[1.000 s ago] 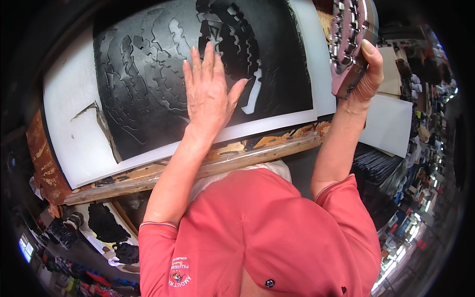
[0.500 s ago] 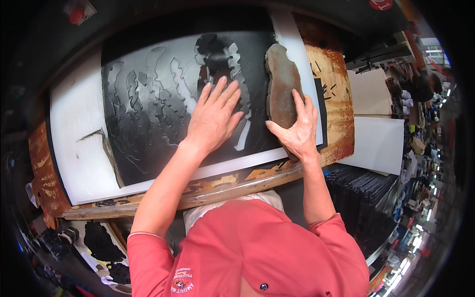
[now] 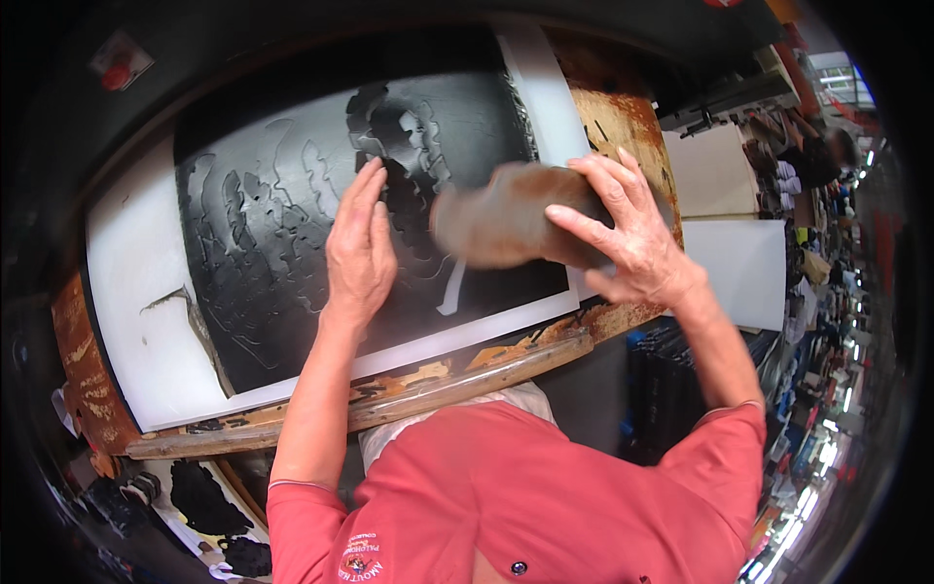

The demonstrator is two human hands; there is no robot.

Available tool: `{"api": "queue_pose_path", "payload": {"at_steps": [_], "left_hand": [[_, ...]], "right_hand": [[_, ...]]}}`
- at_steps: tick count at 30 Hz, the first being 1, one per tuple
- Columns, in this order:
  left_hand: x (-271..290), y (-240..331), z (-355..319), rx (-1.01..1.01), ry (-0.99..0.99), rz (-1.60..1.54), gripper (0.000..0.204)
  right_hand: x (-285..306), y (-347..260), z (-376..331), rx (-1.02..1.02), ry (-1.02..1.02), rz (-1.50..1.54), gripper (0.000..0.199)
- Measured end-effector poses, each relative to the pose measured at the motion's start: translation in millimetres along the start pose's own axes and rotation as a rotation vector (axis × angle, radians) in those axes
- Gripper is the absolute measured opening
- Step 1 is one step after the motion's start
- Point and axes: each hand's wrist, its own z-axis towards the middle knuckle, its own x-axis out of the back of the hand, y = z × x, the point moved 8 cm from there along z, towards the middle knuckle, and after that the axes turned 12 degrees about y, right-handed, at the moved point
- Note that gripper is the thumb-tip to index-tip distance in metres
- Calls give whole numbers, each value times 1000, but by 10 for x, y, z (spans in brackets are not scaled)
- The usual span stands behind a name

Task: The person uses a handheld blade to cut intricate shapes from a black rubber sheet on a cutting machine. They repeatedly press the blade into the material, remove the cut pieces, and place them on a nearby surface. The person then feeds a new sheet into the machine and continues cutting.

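While the left hand (image 3: 358, 255) lies flat and fully open on the black rubber sheet (image 3: 292, 253), fingers together and pressing down, the right hand (image 3: 623, 238) grips a brown block (image 3: 506, 226) and carries it just to the right of the left hand, over the lower right part of the sheet. The block looks blurred, so its exact shape is hard to read, and I cannot tell whether it touches the sheet. The right hand's fingers are spread and curled over the block's top and far end, half closed around it.

To do this step well, it seems wise to keep the left palm firm so the sheet, with its wavy cut-out shapes, does not creep on the white board (image 3: 136, 321) beneath it, and to bring the block down squarely beside the holding fingers, not on them. The board rests on a worn wooden worktop (image 3: 623, 127), which shows beyond the right hand.
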Motion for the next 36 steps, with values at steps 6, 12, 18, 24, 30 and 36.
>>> {"api": "queue_pose_path", "payload": {"at_steps": [6, 12, 18, 24, 30, 36], "left_hand": [[-10, 84, 2, -49, 2, 41, 40], [-97, 342, 93, -288, -7, 127, 46], [-547, 162, 119, -252, -303, 399, 48], [-519, 118, 105, -220, -275, 376, 50], [-480, 93, 138, -182, -225, 352, 54], [-483, 75, 123, -180, -222, 342, 55]], "right_hand": [[-249, 622, 179, -603, 220, 222, 78], [-1006, 300, 141, -938, 355, 53, 114], [-952, 358, 243, -1065, 411, 64, 95], [-830, 220, 505, -903, 486, 93, 90], [-1026, 231, 787, -869, 473, 110, 85], [-1078, 234, 770, -822, 472, 120, 83]]}}
